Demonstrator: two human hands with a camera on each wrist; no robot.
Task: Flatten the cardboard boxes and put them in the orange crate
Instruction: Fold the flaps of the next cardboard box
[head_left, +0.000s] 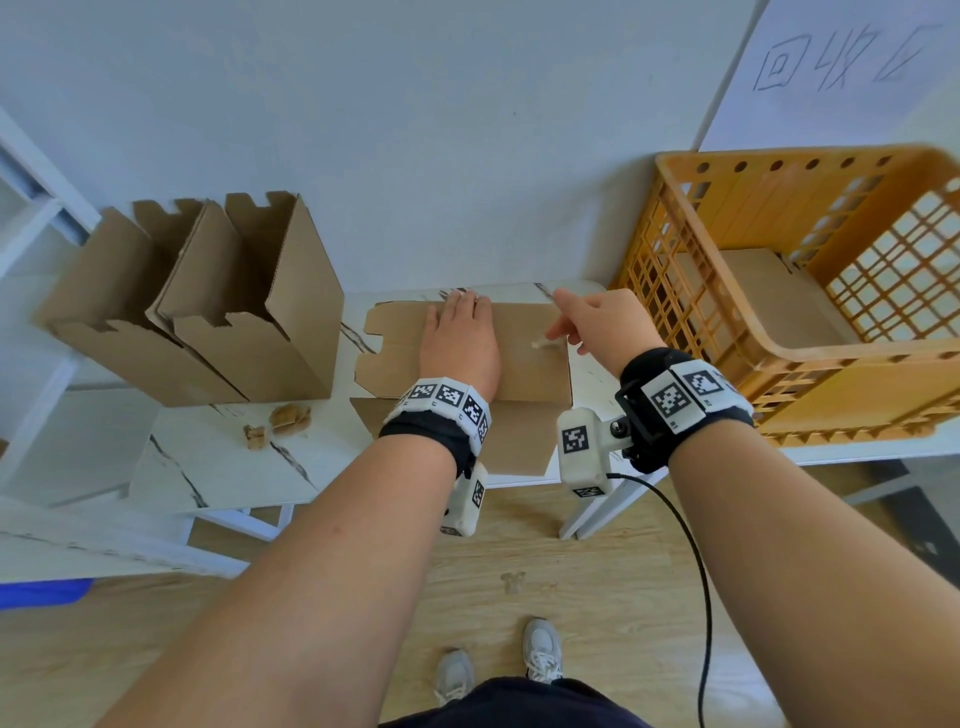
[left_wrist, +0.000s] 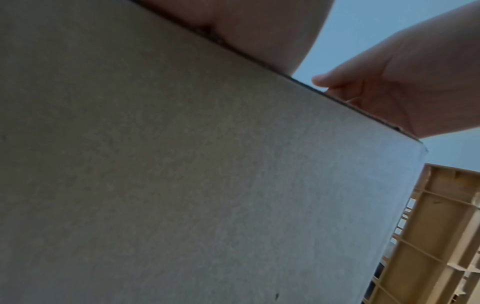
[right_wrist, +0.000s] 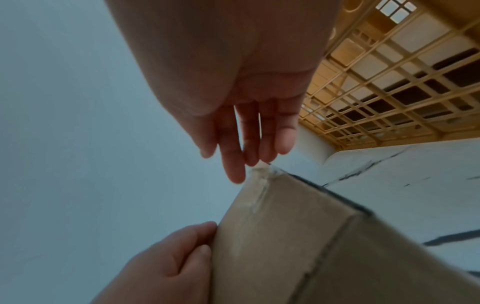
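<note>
Cardboard (head_left: 524, 358) lies flattened on the table (head_left: 218, 467), the left hand (head_left: 460, 345) pressing it flat-palmed; the right hand (head_left: 597, 325) hovers above with loose fingers, holding nothing. One flat piece seems already in the crate (head_left: 841, 358); two boxes (head_left: 208, 312) still stand unflattened.

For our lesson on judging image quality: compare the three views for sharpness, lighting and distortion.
Head view: bright, mostly sharp, wide-angle bending at the edges, as on the orange crate. Left wrist view: dim and soft, filled by the flattened box. Right wrist view: dim, bluish, the right hand slightly blurred above the box's far edge.
</note>
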